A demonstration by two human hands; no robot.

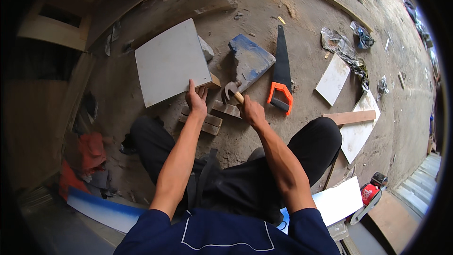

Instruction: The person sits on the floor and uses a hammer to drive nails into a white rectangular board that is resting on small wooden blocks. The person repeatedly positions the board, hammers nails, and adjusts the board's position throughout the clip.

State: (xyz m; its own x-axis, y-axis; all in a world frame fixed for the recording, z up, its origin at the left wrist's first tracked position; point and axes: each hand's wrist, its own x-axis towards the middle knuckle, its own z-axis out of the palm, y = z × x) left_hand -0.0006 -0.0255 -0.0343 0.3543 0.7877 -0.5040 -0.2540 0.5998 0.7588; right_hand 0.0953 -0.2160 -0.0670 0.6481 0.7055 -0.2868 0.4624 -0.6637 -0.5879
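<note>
White board [170,63] held by the left hand [197,101], hammer [234,92] gripped in the right hand [252,112]

The white board is propped above the dirt floor [226,156], and its near right corner is touched by the left hand, which is partly curled: one digit is laid on the face and the others are bent against the edge. The hammer's wooden handle is enclosed by the right hand, closed tightly, and its claw head is held just to the right of the same corner. Whether anything is touched by the head cannot be told.

Wooden blocks [200,122] are set just on the near side of the board. Against its right edge, a pale stone [206,49] is partly hidden. A chipped blue-and-grey slab [252,61] is placed to the right of the board, and farther right of it a handsaw [281,59] with an orange handle is laid flat. Well to the right of the board, a small white panel [332,79] and a brown wooden strip [350,117] can be seen. Red cloth [92,151] is heaped on its near left side.
</note>
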